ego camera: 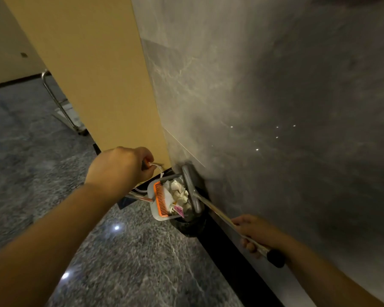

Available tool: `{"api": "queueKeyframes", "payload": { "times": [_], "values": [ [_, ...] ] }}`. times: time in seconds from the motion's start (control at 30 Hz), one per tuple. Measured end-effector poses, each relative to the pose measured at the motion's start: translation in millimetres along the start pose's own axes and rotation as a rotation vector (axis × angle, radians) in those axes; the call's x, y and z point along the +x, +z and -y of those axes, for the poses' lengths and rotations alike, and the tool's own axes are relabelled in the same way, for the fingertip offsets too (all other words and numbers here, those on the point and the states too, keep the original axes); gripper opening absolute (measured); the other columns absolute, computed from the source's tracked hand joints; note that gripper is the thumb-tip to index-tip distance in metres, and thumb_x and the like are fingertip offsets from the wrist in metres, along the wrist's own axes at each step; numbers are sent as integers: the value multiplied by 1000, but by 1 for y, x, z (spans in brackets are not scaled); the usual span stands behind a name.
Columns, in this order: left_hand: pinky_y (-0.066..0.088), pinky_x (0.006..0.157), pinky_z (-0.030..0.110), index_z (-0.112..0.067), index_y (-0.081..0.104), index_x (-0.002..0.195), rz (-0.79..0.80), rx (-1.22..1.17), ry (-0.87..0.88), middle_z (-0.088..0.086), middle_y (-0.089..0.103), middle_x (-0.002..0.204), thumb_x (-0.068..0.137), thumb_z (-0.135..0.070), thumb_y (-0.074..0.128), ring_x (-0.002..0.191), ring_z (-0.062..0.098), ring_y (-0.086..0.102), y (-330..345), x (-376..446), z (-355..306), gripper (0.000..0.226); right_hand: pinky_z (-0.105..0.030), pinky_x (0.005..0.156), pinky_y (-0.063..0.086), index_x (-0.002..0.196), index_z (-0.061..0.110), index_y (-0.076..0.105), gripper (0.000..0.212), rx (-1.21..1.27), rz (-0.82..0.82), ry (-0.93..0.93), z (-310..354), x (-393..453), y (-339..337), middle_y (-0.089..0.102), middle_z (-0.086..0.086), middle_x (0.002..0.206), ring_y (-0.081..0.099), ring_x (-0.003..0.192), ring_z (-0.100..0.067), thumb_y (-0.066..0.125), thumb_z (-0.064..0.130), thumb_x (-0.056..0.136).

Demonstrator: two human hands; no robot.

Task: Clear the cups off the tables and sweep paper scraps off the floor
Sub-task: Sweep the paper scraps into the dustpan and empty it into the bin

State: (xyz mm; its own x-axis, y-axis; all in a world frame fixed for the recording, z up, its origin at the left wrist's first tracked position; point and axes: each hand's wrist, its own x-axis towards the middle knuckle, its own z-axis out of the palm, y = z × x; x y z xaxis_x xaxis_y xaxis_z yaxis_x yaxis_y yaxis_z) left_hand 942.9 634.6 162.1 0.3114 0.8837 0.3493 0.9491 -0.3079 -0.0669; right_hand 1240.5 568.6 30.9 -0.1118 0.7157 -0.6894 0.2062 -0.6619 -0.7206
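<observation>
My left hand (120, 167) grips the top of the dustpan's handle, a thin loop showing by the fingers. The white dustpan (159, 216), with an orange comb along its edge, hangs below it at the foot of the grey wall. White paper scraps (179, 192) and one pink scrap fill the pan. My right hand (256, 232) grips the broom's long metal handle (211, 207) near its black end cap. The grey broom head (192, 191) lies against the pan's far side. A dark round bin (190, 227) sits under the pan, mostly hidden.
A grey marble wall (275, 107) fills the right side, with a black baseboard (231, 258) below. A tan panel (93, 74) stands at the left of it. A metal frame (60, 105) leans behind the panel. Speckled grey floor (120, 262) spreads below.
</observation>
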Motion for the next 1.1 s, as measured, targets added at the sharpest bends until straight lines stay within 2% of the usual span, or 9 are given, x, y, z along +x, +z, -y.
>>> {"api": "queueKeyframes", "payload": {
  "times": [0.1,0.3,0.47,0.6,0.73,0.93,1.1],
  "values": [
    [46,52,25,-19,73,98,-11,18,29,0,71,74,83,-36,75,64,25,66,1,7,-20,23,-12,33,31,119,16,48,20,-16,20,12,1,5,-25,46,-11,61,38,29,-7,39,10,102],
    [50,56,28,-20,70,105,92,62,74,1,72,81,89,-40,66,69,22,65,4,21,-64,25,-13,36,31,113,20,49,21,-45,99,3,-6,3,-73,45,-10,63,39,33,-8,37,8,101],
    [29,48,21,-24,69,103,149,145,58,-5,69,78,89,-42,63,61,13,50,6,28,-101,24,-13,37,31,109,20,51,20,9,157,5,-13,-1,-97,43,-8,62,38,38,-9,35,11,102],
    [34,50,22,-27,66,106,231,221,91,-7,68,81,93,-46,55,62,12,52,9,36,-122,26,-14,35,32,122,4,48,25,39,190,36,-17,8,-108,43,-9,61,39,38,-10,34,9,102],
    [47,59,24,-26,62,107,308,237,165,-5,68,88,94,-46,51,71,17,61,14,44,-137,27,-14,37,32,121,6,49,26,107,178,60,-22,19,-112,46,-10,61,41,35,-10,36,11,100],
    [37,54,22,-26,59,112,298,295,169,-5,68,89,96,-49,48,69,17,60,16,58,-138,31,-15,39,29,123,8,45,28,176,185,120,-23,25,-111,44,-8,61,39,35,-10,33,14,99],
    [39,50,22,-24,57,109,297,332,148,-5,65,83,95,-50,49,64,16,58,25,60,-146,30,-15,38,30,116,7,50,24,168,183,101,-26,25,-112,45,-10,63,40,33,-10,34,14,100]
  ]
}}
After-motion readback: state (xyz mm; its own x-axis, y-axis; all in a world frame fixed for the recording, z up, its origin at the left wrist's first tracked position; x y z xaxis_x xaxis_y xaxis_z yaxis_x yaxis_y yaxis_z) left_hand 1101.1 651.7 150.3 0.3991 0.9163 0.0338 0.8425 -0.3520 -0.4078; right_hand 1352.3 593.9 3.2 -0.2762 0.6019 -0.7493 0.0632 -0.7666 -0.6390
